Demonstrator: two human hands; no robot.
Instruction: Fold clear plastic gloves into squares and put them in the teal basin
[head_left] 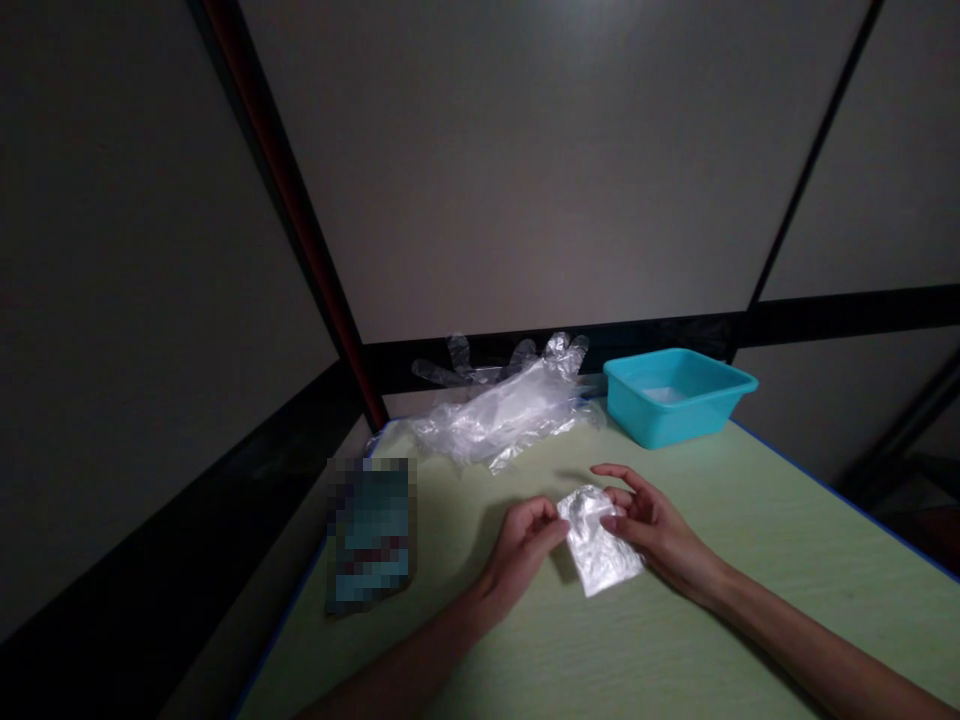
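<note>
A small folded piece of clear, crinkled plastic (601,550) hangs between my two hands, just above the pale green table. My left hand (523,545) pinches its upper left corner between thumb and fingers. On the other side, my right hand (649,520) grips its right part with the thumb in front, the index finger stretched out above it. Behind my hands lies a loose pile of clear plastic gloves (510,405), their fingers reaching up toward the wall.
A turquoise plastic basin (679,405) stands at the back right of the table (780,540), with something pale inside. At the left edge lies a blurred-out, greenish flat item (373,530). Walls rise behind the table and to the left.
</note>
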